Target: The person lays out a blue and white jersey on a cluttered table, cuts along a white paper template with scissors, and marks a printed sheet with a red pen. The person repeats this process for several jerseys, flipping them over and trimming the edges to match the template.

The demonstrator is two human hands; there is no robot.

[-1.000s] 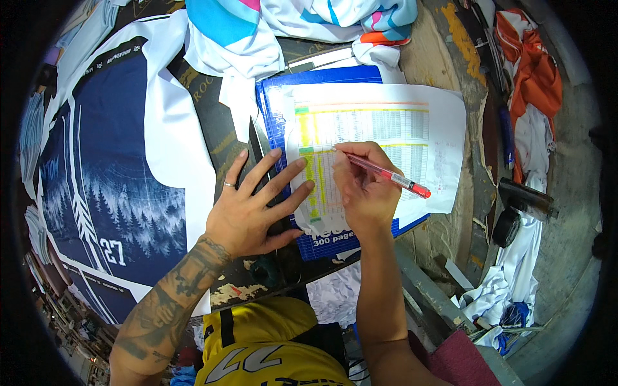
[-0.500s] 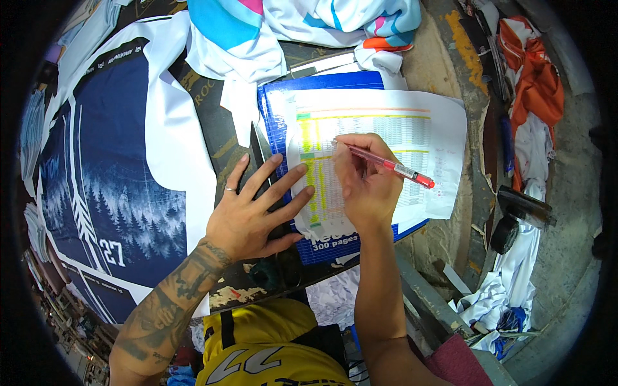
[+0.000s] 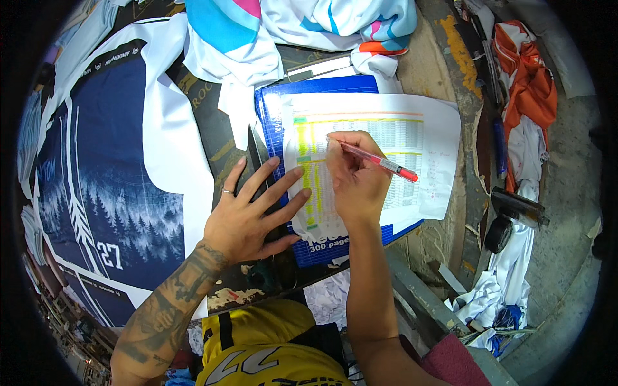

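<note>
A printed sheet with fine rows and yellow highlighted bands point(image 3: 402, 132) lies on a blue book point(image 3: 273, 103) on a dark, worn table point(image 3: 199, 96). My left hand point(image 3: 251, 215) rests with fingers spread, its fingertips reaching onto the book and the sheet's left edge. My right hand point(image 3: 357, 186) grips a red pen point(image 3: 399, 170), its tip hidden or barely visible at the fingers, over the upper middle of the sheet. To the left lies a navy printed fabric piece with a white border and forest pattern point(image 3: 109, 199).
White fabric with cyan and pink shapes point(image 3: 309, 22) is heaped at the back. Orange fabric point(image 3: 524, 77), hanging white cloth point(image 3: 508, 264) and black objects point(image 3: 508, 225) are on the right. A grey metal bar point(image 3: 425, 302) runs below the table's right edge.
My right hand with the pen has moved slightly left and up on the sheet. The sheet and book appear a little lower in view. My left hand stays spread in much the same place.
</note>
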